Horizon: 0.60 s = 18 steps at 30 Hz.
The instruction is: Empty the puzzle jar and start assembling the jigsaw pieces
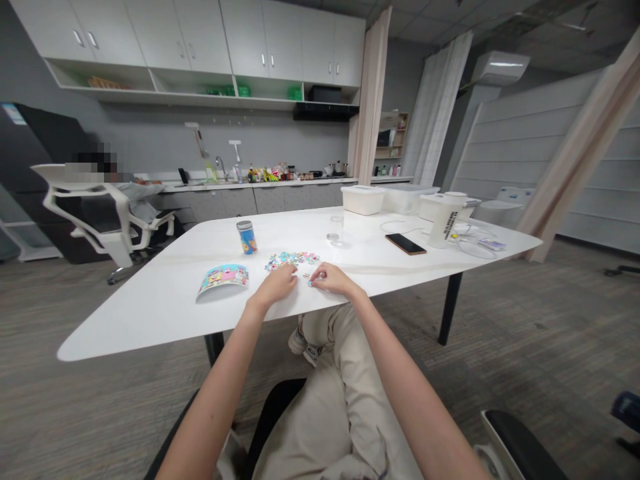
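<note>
White table [150, 307] fills the foreground; near its front edge, 1 small bluish piece [310, 283] is pinched in the right hand [332, 279]. Left hand [277, 285] curls half closed, its grip unclear. Just beyond lie many loose multicoloured pieces [293, 258].

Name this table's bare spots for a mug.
Bare table shows left of the picture card, between can and clear container, and between that container and phone. Crowded: colorful pieces near left hand and right hand; white tubs and white cup toward the right.
</note>
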Tool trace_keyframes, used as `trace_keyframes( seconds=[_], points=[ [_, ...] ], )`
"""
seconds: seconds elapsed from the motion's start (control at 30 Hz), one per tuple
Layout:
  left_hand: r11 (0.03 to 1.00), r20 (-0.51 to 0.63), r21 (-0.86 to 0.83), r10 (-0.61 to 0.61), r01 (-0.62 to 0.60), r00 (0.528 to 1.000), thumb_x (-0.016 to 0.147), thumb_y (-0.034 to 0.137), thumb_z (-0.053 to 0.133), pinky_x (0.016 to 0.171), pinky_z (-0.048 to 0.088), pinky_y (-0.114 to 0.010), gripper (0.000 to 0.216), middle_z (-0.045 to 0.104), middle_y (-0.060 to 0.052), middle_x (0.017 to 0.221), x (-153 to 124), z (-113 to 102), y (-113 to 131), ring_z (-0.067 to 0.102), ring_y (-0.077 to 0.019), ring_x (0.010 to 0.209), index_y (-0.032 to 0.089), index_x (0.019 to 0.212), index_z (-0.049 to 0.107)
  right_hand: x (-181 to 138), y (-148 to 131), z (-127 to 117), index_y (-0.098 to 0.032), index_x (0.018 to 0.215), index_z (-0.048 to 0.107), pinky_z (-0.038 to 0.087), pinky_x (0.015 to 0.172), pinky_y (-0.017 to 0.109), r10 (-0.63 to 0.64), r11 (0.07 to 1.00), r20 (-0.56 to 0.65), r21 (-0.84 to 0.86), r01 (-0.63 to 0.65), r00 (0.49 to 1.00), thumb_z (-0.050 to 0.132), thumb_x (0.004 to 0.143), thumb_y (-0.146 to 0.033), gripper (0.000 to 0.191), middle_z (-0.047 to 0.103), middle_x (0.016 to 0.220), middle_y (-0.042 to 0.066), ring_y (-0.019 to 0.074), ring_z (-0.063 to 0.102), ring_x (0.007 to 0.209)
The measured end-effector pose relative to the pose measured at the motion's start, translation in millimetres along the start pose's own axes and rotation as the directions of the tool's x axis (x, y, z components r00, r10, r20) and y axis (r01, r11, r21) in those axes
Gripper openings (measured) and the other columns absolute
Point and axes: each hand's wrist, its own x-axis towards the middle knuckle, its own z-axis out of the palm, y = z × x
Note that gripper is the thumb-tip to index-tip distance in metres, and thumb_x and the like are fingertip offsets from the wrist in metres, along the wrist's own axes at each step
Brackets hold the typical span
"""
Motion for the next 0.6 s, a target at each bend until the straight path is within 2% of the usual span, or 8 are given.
trace_keyframes(
  seconds=[0.1, 0.2, 0.3, 0.43, 0.5, 0.6],
  points=[
    [0.992, 0.05, 0.038, 0.117, -0.119, 0.992, 0.085, 0.02, 0.045, 0.093, 0.048, -0.035, 0.025, 0.069, -0.013, 0.106, 32.7, -9.4, -12.4, 0.064, -0.0249, 0.101, 0.015, 0.098, 0.066, 0.4, 2.1, 1.2, -0.016, 0.078, 0.075, 0.042, 0.07, 0.024, 0.026, 0.999, -0.013, 0.026, -0.026, 1.0, 0.075, 0.068, -0.017, 0.01, 0.066, 0.081, 0.003, 0.0127, 0.054, 0.073],
    [0.978, 0.024, -0.002, 0.209, -0.209, 0.978, 0.084, 0.016, 0.044, 0.089, 0.049, -0.033, 0.026, 0.07, -0.01, 0.102, 50.9, -8.7, -20.0, 0.064, -0.0219, 0.096, 0.016, 0.097, 0.066, 0.8, 4.0, 1.1, -0.015, 0.076, 0.072, 0.041, 0.067, 0.024, 0.08, 0.995, -0.014, 0.065, -0.079, 0.997, 0.073, 0.069, -0.018, 0.008, 0.067, 0.075, 0.001, 0.0119, 0.053, 0.068],
    [0.963, 0.01, -0.083, 0.258, -0.257, 0.966, 0.085, 0.018, 0.043, 0.09, 0.049, -0.033, 0.027, 0.07, -0.01, 0.105, 52.0, 0.8, -22.0, 0.064, -0.0208, 0.097, 0.016, 0.102, 0.064, 0.8, 5.5, -0.1, -0.015, 0.074, 0.07, 0.04, 0.066, 0.023, 0.087, 0.992, -0.008, 0.089, -0.086, 0.996, 0.069, 0.071, -0.016, 0.004, 0.066, 0.071, 0.0, 0.0114, 0.053, 0.066],
    [0.944, 0.019, -0.119, 0.311, -0.307, 0.95, 0.087, 0.021, 0.046, 0.095, 0.047, -0.034, 0.027, 0.069, -0.01, 0.108, 46.3, 11.3, -21.6, 0.062, -0.0213, 0.103, 0.016, 0.104, 0.065, 0.6, 4.9, -1.2, -0.015, 0.084, 0.073, 0.041, 0.067, 0.024, 0.055, 0.998, -0.039, 0.042, -0.054, 0.998, 0.071, 0.071, -0.015, 0.013, 0.066, 0.079, 0.001, 0.0109, 0.052, 0.067],
    [0.935, 0.024, -0.113, 0.342, -0.337, 0.94, 0.088, 0.021, 0.045, 0.098, 0.046, -0.036, 0.028, 0.069, -0.011, 0.11, 44.7, 12.7, -22.4, 0.061, -0.0222, 0.107, 0.015, 0.103, 0.067, 0.5, 3.5, -1.2, -0.016, 0.087, 0.075, 0.041, 0.068, 0.024, 0.012, 1.0, -0.018, 0.003, -0.012, 1.0, 0.073, 0.071, -0.018, 0.017, 0.064, 0.081, 0.002, 0.011, 0.051, 0.068],
    [0.924, 0.064, -0.115, 0.373, -0.364, 0.926, 0.088, 0.021, 0.045, 0.098, 0.046, -0.036, 0.028, 0.069, -0.012, 0.109, 42.5, 11.8, -24.3, 0.062, -0.0225, 0.105, 0.016, 0.097, 0.071, 0.1, 1.6, -0.8, -0.017, 0.084, 0.076, 0.041, 0.07, 0.025, -0.034, 0.999, 0.024, -0.032, 0.035, 0.999, 0.073, 0.073, -0.018, 0.012, 0.06, 0.079, 0.001, 0.0113, 0.05, 0.07]
  ],
)
